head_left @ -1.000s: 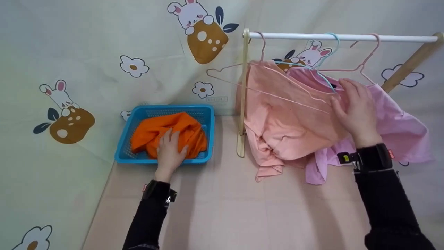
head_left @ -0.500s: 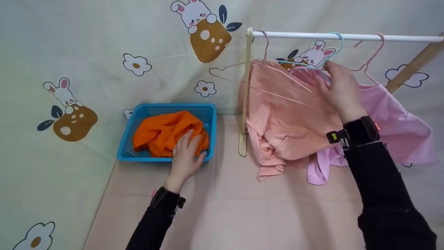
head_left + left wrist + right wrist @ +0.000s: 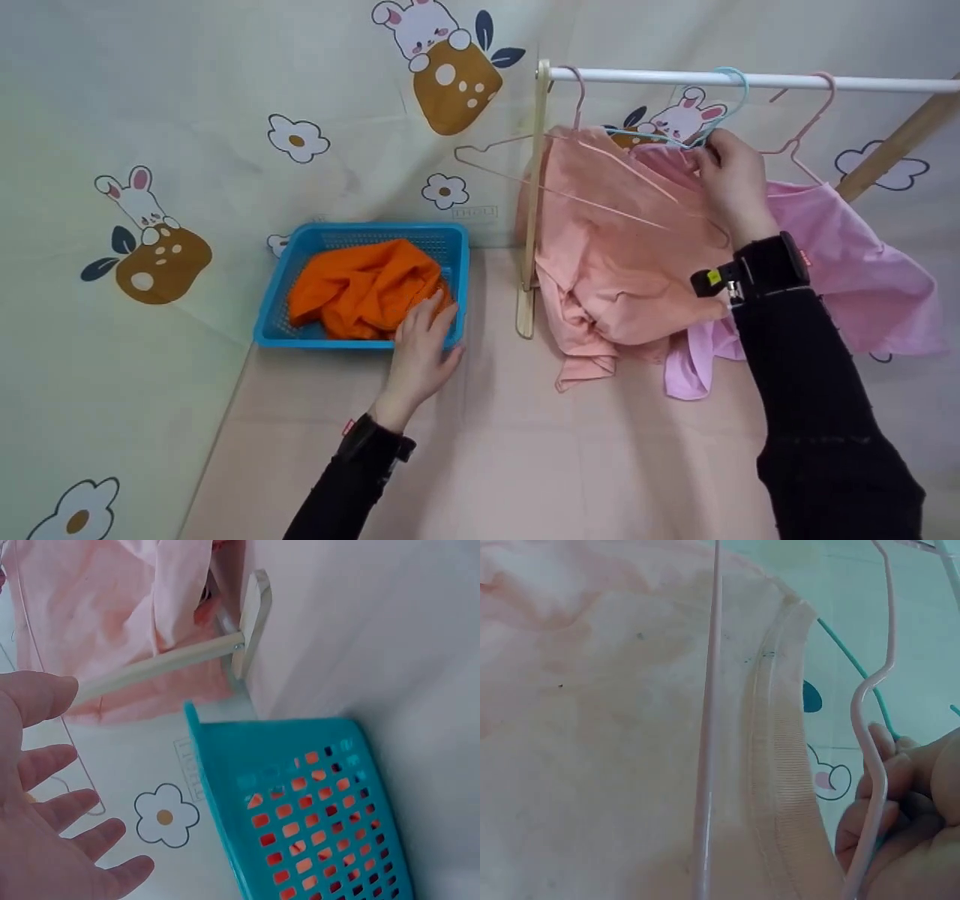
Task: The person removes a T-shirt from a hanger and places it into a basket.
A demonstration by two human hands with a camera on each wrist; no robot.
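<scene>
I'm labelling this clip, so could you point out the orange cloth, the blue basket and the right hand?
Orange cloth (image 3: 352, 289): head view, on its crumpled middle.
Blue basket (image 3: 322, 344): head view, on its near rim.
Right hand (image 3: 736, 180): head view, on the back of the hand.

The left hand (image 3: 37, 840) is at the left edge, fingers spread, apart from a blue basket (image 3: 262, 757) whose holes show orange cloth (image 3: 304, 865). A wooden post (image 3: 165, 667) crosses before a pink garment (image 3: 112, 592); a pink hanger (image 3: 81, 761) passes behind the fingers, near a printed flower (image 3: 165, 817).
</scene>
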